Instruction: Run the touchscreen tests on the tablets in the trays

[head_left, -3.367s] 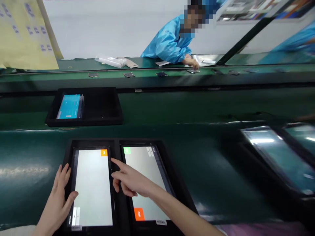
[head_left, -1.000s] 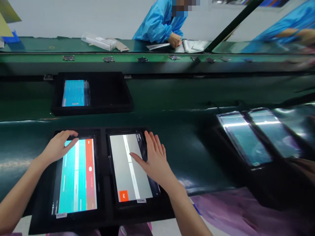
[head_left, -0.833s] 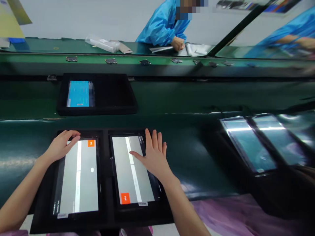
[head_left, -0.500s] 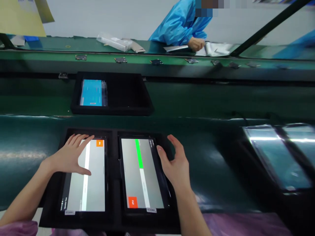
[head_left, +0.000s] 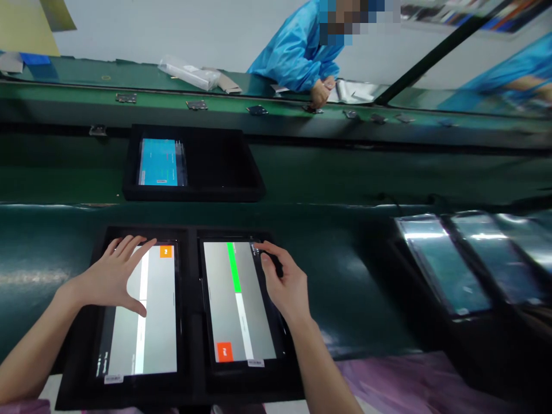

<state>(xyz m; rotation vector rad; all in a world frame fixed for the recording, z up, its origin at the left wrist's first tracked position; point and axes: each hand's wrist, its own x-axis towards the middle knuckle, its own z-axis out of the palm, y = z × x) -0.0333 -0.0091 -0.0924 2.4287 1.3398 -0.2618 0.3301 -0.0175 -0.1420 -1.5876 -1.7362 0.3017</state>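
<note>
Two lit tablets lie side by side in a black foam tray. My left hand [head_left: 110, 279] is spread, fingers apart, over the left tablet [head_left: 161, 322], and holds nothing. Its fingertips are near the tablet's far edge; whether they touch the glass I cannot tell. Grey with a white strip and an orange block, that screen is partly covered by the hand. Over the far right corner of the right tablet [head_left: 222, 310] is my right hand [head_left: 284, 284], index finger stretched out and thumb close below it, holding nothing. A green and white bar and an orange-red block show on this screen.
The black tray [head_left: 190, 356] sits at the bench's near edge. Beyond it, another black tray [head_left: 215, 192] holds a tablet with a blue screen [head_left: 158, 164]. More tablets [head_left: 448, 270] stand in dark holders at right. Small circuit boards [head_left: 257, 110] line a green ledge; a blue-sleeved person [head_left: 297, 52] works behind.
My right hand has moved in over the right tablet's far corner, its index finger now stretched leftward. My left hand stays spread. The view has shifted right; the co-worker's hands reach a circuit board.
</note>
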